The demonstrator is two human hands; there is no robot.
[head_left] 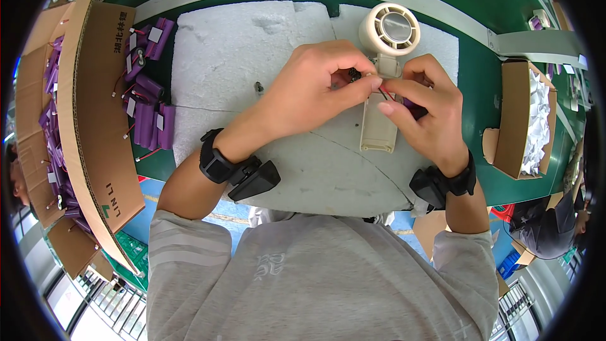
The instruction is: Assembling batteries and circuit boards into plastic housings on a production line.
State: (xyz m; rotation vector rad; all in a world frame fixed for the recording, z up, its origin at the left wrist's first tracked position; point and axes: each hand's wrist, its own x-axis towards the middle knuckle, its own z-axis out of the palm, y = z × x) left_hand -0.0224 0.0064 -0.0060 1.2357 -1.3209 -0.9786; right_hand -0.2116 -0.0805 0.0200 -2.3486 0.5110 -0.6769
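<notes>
Grey sweatshirt point(315, 278), sleeves pushed up above the elbows, pale stripes on left sleeve, faint emblem on chest. Black strap with a boxy black unit on each wrist: left band point(218, 161), right band point(457, 180). Hands bare, no gloves.

Green bench point(480, 88) carries foam sheet point(233, 63), purple cells point(148, 120).

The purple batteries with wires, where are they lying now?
In the head view, the loose purple batteries lie left of the left hand, between the cardboard box and the white foam sheet.
</notes>
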